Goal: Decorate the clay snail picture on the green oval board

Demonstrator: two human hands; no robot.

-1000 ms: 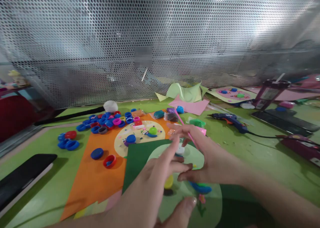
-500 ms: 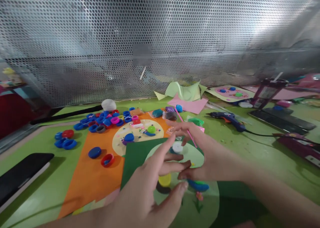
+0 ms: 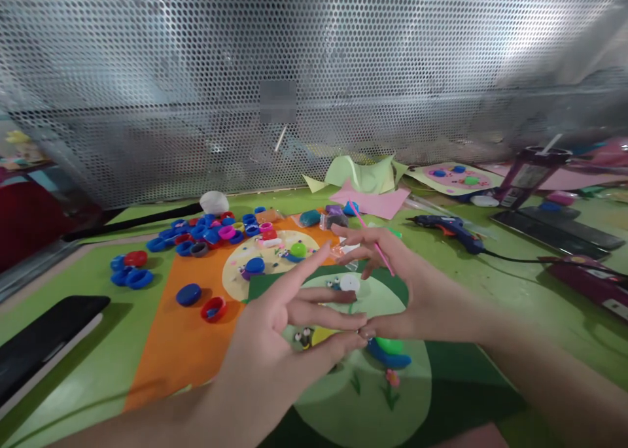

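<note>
My left hand [image 3: 275, 343] hovers over a light green paper circle [image 3: 363, 396] with its fingers stretched out and apart; its lower fingertips touch the thumb of my right hand [image 3: 407, 297]. A thin pink stick [image 3: 375, 246] is held between the fingers of my right hand. On the circle lie a white cap [image 3: 350, 283], a yellow cap [image 3: 321, 335], a blue and green cap [image 3: 390, 353] and a small paper flower [image 3: 391, 377]. The circle rests on a dark green sheet [image 3: 265, 288].
An orange sheet [image 3: 181, 350] carries a pale yellow disc [image 3: 275, 258] with caps; several bottle caps [image 3: 206, 233] lie behind it. A glue gun [image 3: 446, 227] lies to the right and a black phone [image 3: 44, 343] to the left. A perforated metal wall [image 3: 314, 75] closes the back.
Both hands rose slightly from the circle. My left index finger stretched upward and my left thumb came up to meet my right thumb. The yellow cap and small eyes show more.
</note>
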